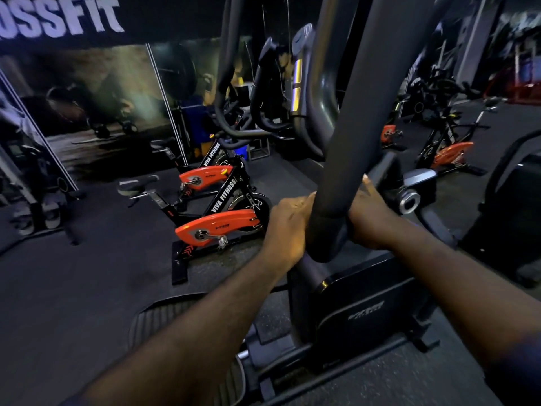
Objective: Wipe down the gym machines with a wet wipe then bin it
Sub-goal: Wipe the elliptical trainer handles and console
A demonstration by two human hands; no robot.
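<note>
The wet wipe is not visible, perhaps behind the swing arm (pixel 351 148). Pushed, that arm could pivot and the wipe could drop. Its long axis rises near upright above the elliptical's housing (pixel 360 300), its top leaning right. The left hand (pixel 288 227) curls round it; whether the right hand (pixel 370 218) grips cannot be told, its fingers being hidden.

Dark rubber floor (pixel 87 288) bears spin bikes (pixel 216 227); elliptical (pixel 351 312).

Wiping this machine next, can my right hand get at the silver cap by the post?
Probably yes: the right hand is at the post, the silver cap just right of it, nothing between.
</note>
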